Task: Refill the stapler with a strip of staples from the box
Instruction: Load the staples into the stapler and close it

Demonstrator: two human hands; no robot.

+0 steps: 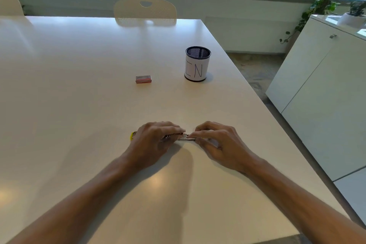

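A small stapler [185, 138] lies near the table's front middle, mostly hidden under my hands; its yellow end [132, 135] pokes out on the left and a bit of metal shows in the middle. My left hand [156, 136] is wrapped over its body. My right hand [215, 138] pinches the metal part at the stapler's right end; whether it holds a strip of staples is hidden. The small red and grey staple box [143, 79] rests farther back on the table, apart from both hands.
A black mesh pen cup [197, 66] with a white label reading "IN" stands right of the box. The white table's [79, 85] right edge runs diagonally beside a white cabinet [320, 89]. A cream chair [145, 11] sits at the far edge.
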